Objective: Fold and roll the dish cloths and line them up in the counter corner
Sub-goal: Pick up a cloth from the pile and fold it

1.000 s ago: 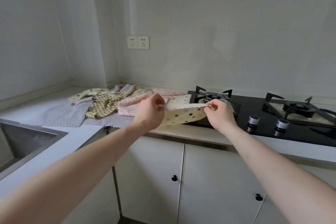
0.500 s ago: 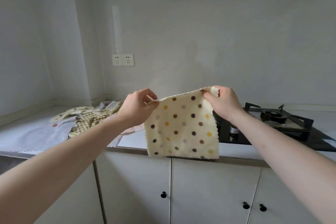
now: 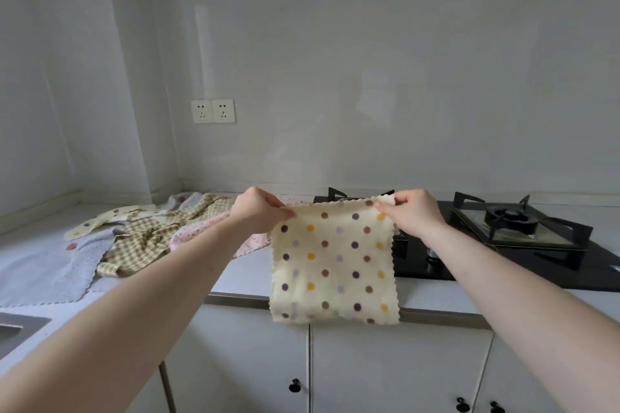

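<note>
A cream dish cloth with coloured dots (image 3: 333, 261) hangs flat in the air in front of the counter edge. My left hand (image 3: 258, 215) pinches its top left corner and my right hand (image 3: 414, 214) pinches its top right corner. Behind my left arm a heap of other cloths lies on the counter: a checked tan one (image 3: 144, 238), a pink speckled one (image 3: 198, 231), a pale grey one (image 3: 50, 265) and a cream dotted one (image 3: 100, 220). The counter corner (image 3: 167, 193) is at the back left.
A black gas hob (image 3: 523, 245) with pan supports fills the counter to the right. A steel sink (image 3: 16, 329) is at the lower left. White cupboard doors with black knobs (image 3: 294, 385) run below the counter. A double wall socket (image 3: 213, 111) sits above the cloth heap.
The dotted cloth was bunched low over the counter and has been lifted and spread out flat, hanging from both hands. Since half a second ago the hands hold it about the same.
</note>
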